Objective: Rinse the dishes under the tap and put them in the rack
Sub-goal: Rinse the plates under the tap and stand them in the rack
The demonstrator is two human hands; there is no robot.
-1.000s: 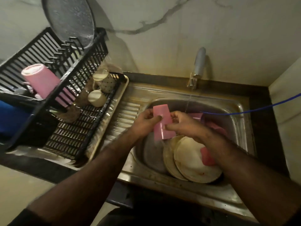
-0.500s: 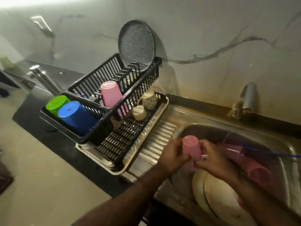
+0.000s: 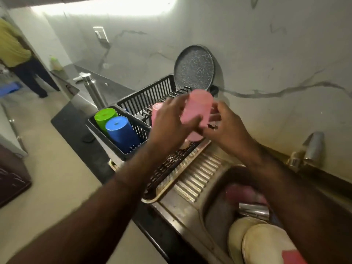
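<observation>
A pink cup (image 3: pixel 197 106) hangs upside down above the black dish rack (image 3: pixel 144 101). My left hand (image 3: pixel 170 123) grips its side, and my right hand (image 3: pixel 226 125) holds it from the right. In the rack stand a green cup (image 3: pixel 104 116), a blue cup (image 3: pixel 120 130), another pink cup (image 3: pixel 157 109) and a dark speckled pan (image 3: pixel 194 67) on edge. The sink (image 3: pixel 192 212) at the lower right holds cream plates (image 3: pixel 264 242), a steel cup (image 3: pixel 253 210) and pink items (image 3: pixel 242 193). The tap (image 3: pixel 312 145) is on the right wall.
A steel bottle (image 3: pixel 93 90) stands on the dark counter left of the rack. A cream drip tray (image 3: pixel 171 185) lies under the rack. A person in a yellow shirt (image 3: pixel 13 46) stands at the far left. The ribbed drainboard (image 3: pixel 198 174) lies between rack and sink.
Both hands lifted the pink cup out of the sink and carried it left and up over the rack. My view swung left, away from the sink.
</observation>
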